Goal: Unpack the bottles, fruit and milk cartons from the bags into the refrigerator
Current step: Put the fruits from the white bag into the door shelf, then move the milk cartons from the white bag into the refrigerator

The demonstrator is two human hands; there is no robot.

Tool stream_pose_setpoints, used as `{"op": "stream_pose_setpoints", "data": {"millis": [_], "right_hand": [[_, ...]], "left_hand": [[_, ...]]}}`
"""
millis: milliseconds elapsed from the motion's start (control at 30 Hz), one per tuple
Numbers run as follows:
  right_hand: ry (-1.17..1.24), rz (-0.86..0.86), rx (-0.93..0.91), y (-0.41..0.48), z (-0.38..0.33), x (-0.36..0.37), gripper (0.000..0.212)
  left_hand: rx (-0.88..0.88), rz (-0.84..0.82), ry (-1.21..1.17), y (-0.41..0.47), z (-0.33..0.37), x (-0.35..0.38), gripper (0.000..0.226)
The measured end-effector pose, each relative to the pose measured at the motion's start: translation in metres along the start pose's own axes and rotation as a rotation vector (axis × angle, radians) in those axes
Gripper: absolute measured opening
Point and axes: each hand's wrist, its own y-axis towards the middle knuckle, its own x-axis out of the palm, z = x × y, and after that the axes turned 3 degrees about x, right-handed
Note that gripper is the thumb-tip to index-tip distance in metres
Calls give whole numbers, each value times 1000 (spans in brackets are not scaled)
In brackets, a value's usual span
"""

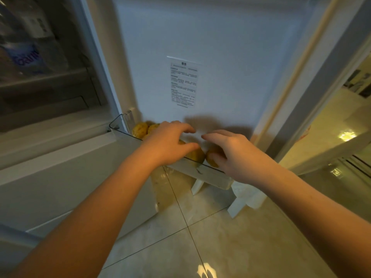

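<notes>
Several yellow, rough-skinned fruit (140,130) lie in the clear door bin (118,127) at the bottom of the open refrigerator door (210,33). My left hand (166,143) hovers over the middle of the bin, palm down, with thumb and fingers apart and nothing held. One fruit (196,155) lies just under its thumb. My right hand (239,153) reaches into the right part of the bin with its fingers stretched forward. Its thumb side lies against another fruit (211,157). The bags are out of view.
The refrigerator's dark interior (50,81) is at the left, with a blurred plastic-wrapped bottle pack (26,55) on a shelf. A printed label (183,85) is stuck on the door's inner panel. A white stool (245,197) stands on the tiled floor (200,237) below the bin.
</notes>
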Motion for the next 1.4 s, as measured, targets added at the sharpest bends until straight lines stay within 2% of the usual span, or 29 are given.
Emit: {"op": "stream_pose_setpoints", "data": {"millis": [167,267,367,533,733,967,1167,1400], "right_hand": [[66,246,-242,-25,18,19,44],[45,337,-381,-36,31,27,44],[-49,334,-457,-45,42,33,50],[-190,254,-483,-69,61,46,63],[-216,126,-578,-102,122,52,70],[-199,1,-620,-146,240,25,72],[-184,-90,-578,-177,337,-1,72],[-185,-137,-369,-183,429,-28,71]], "left_hand": [[-27,329,-8,-40,-7,29,59],[-51,467,40,-64,-5,49,65],[-84,529,94,-82,3,71,70],[-305,558,191,-106,25,115,77],[-584,542,264,-123,76,193,83],[-752,469,281,-113,188,298,82],[-787,355,246,-71,279,362,84],[-651,241,238,8,330,401,82]]}}
